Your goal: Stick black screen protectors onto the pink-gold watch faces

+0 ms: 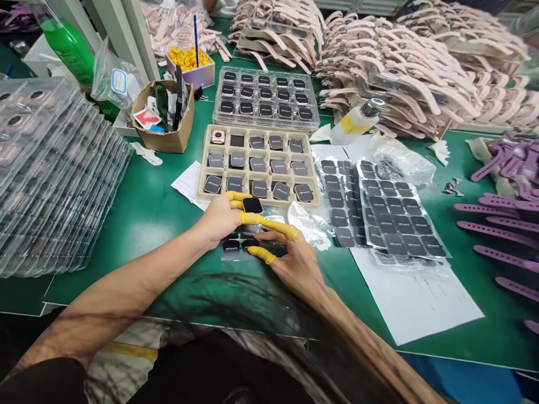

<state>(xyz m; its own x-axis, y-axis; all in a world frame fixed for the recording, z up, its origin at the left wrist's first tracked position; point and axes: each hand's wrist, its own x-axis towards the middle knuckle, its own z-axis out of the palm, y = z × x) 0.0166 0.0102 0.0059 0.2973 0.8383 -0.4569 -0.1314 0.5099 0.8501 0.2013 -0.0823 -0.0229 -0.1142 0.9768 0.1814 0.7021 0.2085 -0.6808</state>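
My left hand [225, 216] wears yellow finger cots and is closed on a small smartwatch body [252, 206], its dark screen facing up. Just below it is a small sheet of black printed screen stickers [231, 247]. My right hand [295, 258], also in yellow finger cots, has its thumb on that sheet, with the other fingers partly hidden behind. Its index fingertip meets the left index fingertip under the watch. Directly beyond my hands lies a beige compartment tray [205, 151]. Most of its cells hold watches with black printed stickers; one at the far left shows a watch's back.
Behind stands a clear tray [265, 124] of watches. Stacked clear trays [54, 185] rise at left beside a cardboard box [168, 137]. Sticker sheets [396, 213] lie on paper at right. A bottle [357, 120], pink straps [387, 62] and purple straps [501, 233] surround them.
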